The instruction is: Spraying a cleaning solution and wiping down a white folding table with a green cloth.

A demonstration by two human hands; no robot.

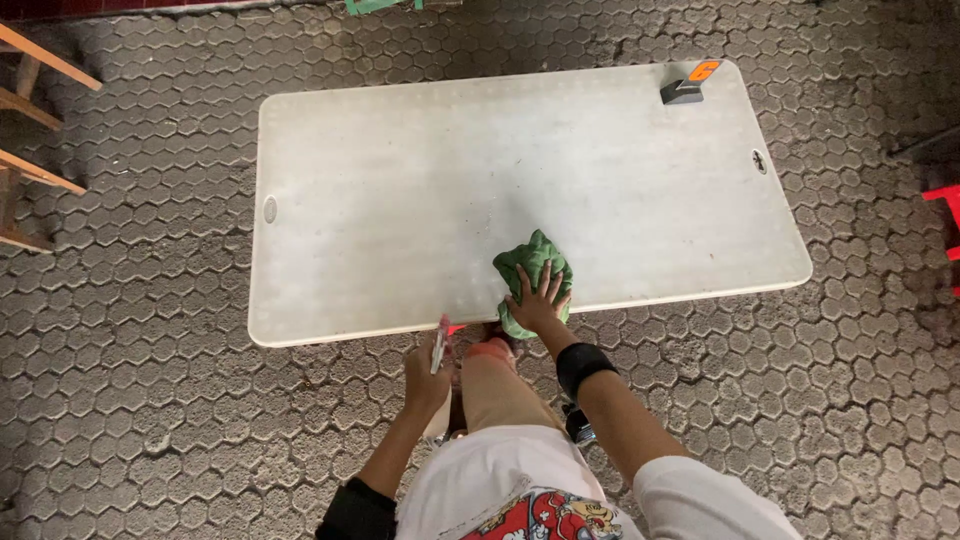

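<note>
Nearest the camera: white shirt [520, 490] with a red print, cut off at the bottom edge, so not much to go on there. Left hand [428, 378] down below the table edge, fist closed round a thin pink and silver thing [439, 348] poking up out of it. Could be a pen or a small spray tube, too small to tell. Left forearm running back into a dark sleeve [358, 510].

Right hand [538, 300] further out, fingers spread flat, palm pressed down on a crumpled green cloth [533, 272]. Black band [583, 366] round that wrist. Cloth sitting right at the near edge of the table [400, 200], a bit right of the middle, partly hanging over the edge under the hand.

Under the table edge between the arms: tan trouser leg plus something reddish, mostly hidden, no idea what exactly.

Table itself a long pale plastic folding type, scuffed and greyish. Far right corner: small dark block [684, 90] with an orange tag on top. No containers anywhere in view.

Around it all, grey hexagon paving [150, 380]. Wooden frame [30, 130] cut off at the left edge, something red [948, 225] cut off at the right.
</note>
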